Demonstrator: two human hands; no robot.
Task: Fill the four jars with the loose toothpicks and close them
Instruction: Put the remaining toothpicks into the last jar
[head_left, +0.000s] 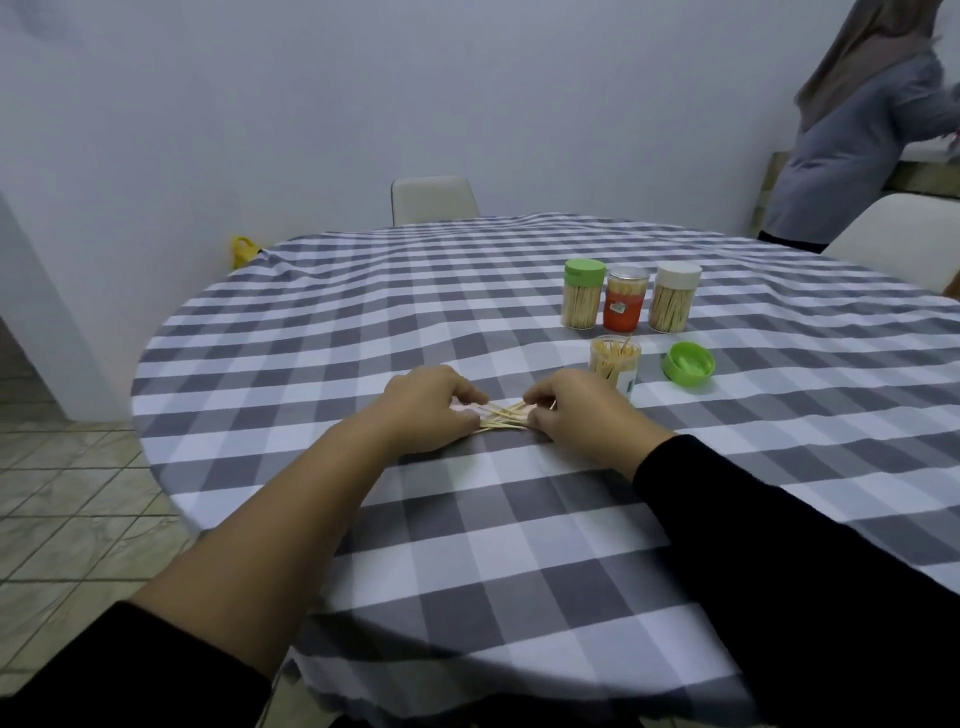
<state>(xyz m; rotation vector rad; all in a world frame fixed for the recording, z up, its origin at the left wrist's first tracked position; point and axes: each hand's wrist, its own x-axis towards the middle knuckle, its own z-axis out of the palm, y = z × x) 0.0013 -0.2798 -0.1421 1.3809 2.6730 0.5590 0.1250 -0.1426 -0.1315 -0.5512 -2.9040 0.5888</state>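
A small pile of loose toothpicks (506, 415) lies on the checked tablecloth between my hands. My left hand (428, 408) and my right hand (576, 413) both curl their fingers round the ends of the pile and pinch it together. Just beyond my right hand stands an open jar (614, 364) full of toothpicks, with its green lid (688, 365) lying upturned to its right. Behind them stand three closed jars in a row: a green-lidded jar (584, 301), a red-labelled jar (625, 300) and a white-lidded jar (674, 297).
The round table (467, 519) has a grey and white checked cloth. A white chair (434, 200) stands at the far side and another chair (906, 236) at the right. A person (862, 130) stands at the back right. A yellow object (243, 251) sits by the wall.
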